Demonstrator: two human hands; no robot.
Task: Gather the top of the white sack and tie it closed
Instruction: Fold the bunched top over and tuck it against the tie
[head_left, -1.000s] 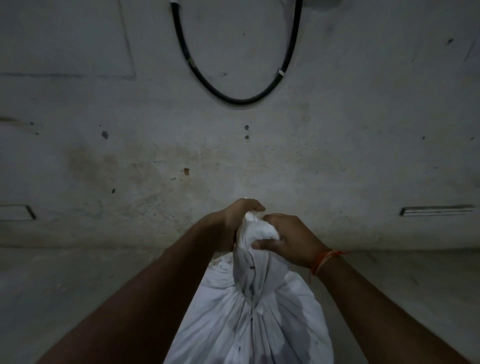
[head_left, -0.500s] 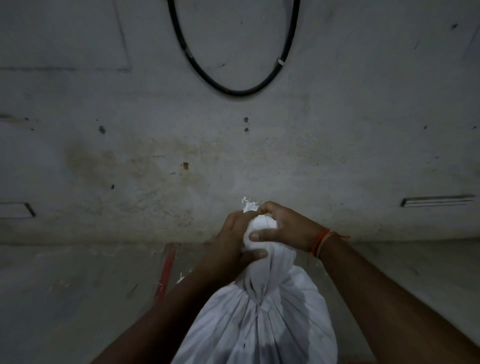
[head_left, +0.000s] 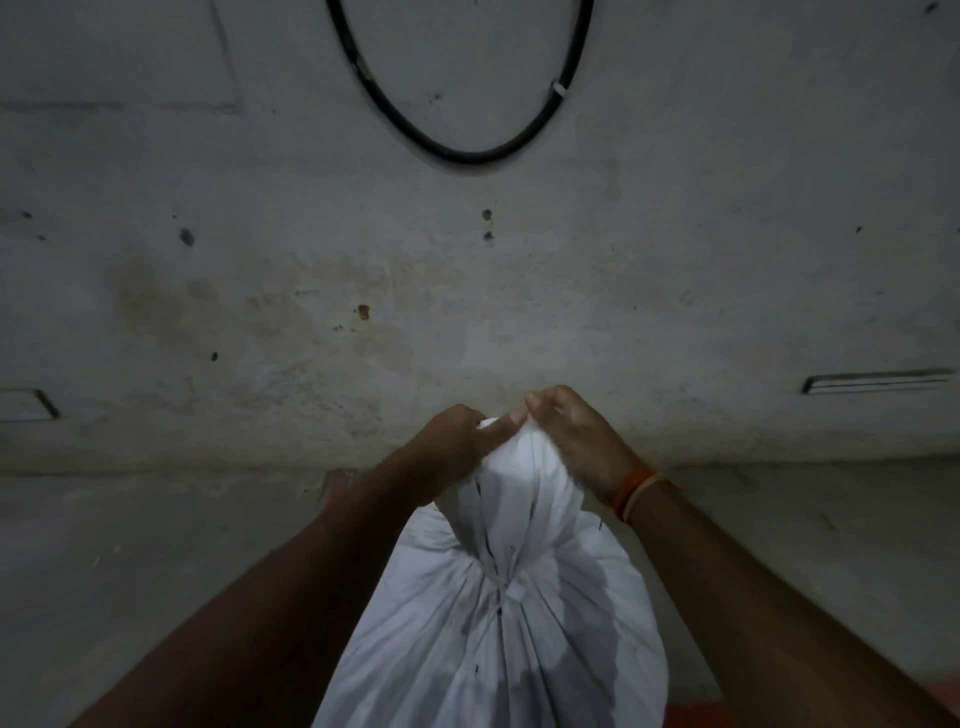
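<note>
Dim shot, head view looking down. Nearest: two bare forearms come in from the bottom corners and meet at centre. Between them stands the white sack (head_left: 498, 623), upright, full-bodied, bottom cut off by the frame edge; small dark specks on the cloth. Fabric pleats converge to a cinched neck (head_left: 506, 584) about mid-sack, where a small knot or twist shows; cannot tell if a separate tie is there. Above the neck the gathered top (head_left: 519, 478) rises as a loose bunched column.

Left hand (head_left: 457, 447) clenched on the left side of the gathered top, thumb laid across the cloth pointing right. Right hand (head_left: 576, 441) grasping the right side of the same bunch, fingers curled over the tip, thumb side hidden. The two hands nearly touch at the very top of the cloth. Orange thread band (head_left: 636, 491) on the right wrist.

Something reddish (head_left: 337, 486) just behind the left wrist, on the floor, too blurred to name. Another reddish patch (head_left: 696, 717) at the bottom edge right of the sack, unclear.

Grey concrete floor (head_left: 156, 545) on both sides of the sack. Behind it the stained plaster wall (head_left: 311, 286), with dark spots and a brownish smear. A slot-like mark (head_left: 878, 380) on the wall at right, another partly cut at left edge. Highest up, a black cable loop (head_left: 462, 156) hangs on the wall, with a pale clip (head_left: 558, 89) on its right run.
</note>
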